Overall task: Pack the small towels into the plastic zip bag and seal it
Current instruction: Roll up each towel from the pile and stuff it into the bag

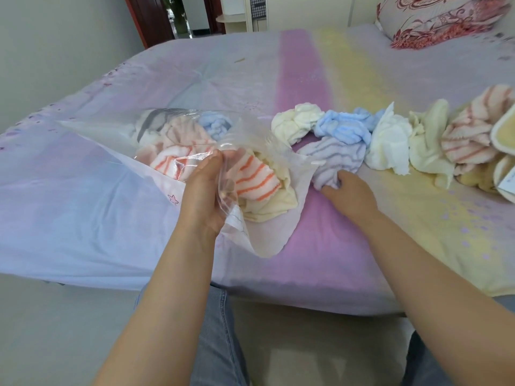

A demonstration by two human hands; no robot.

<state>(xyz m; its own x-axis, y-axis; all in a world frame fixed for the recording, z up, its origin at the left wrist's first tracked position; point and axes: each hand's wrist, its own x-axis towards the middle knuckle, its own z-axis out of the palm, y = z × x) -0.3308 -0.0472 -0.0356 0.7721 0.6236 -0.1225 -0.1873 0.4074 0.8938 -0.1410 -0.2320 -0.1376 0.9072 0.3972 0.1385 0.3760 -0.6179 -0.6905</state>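
A clear plastic zip bag lies on the bed, its mouth facing right and held open. My left hand grips the bag's upper lip at the mouth. Inside are several small towels, among them an orange-striped one, a cream one and a blue one. My right hand is closed on a lilac striped towel just right of the bag's mouth. Beyond it lies a row of loose towels: cream, blue, white, pale yellow and pink-striped.
The bed has a pastel sheet in lilac, pink and yellow bands; its near edge runs just before my knees. A floral pillow sits at the far right corner. A yellow-trimmed cloth lies at the right edge.
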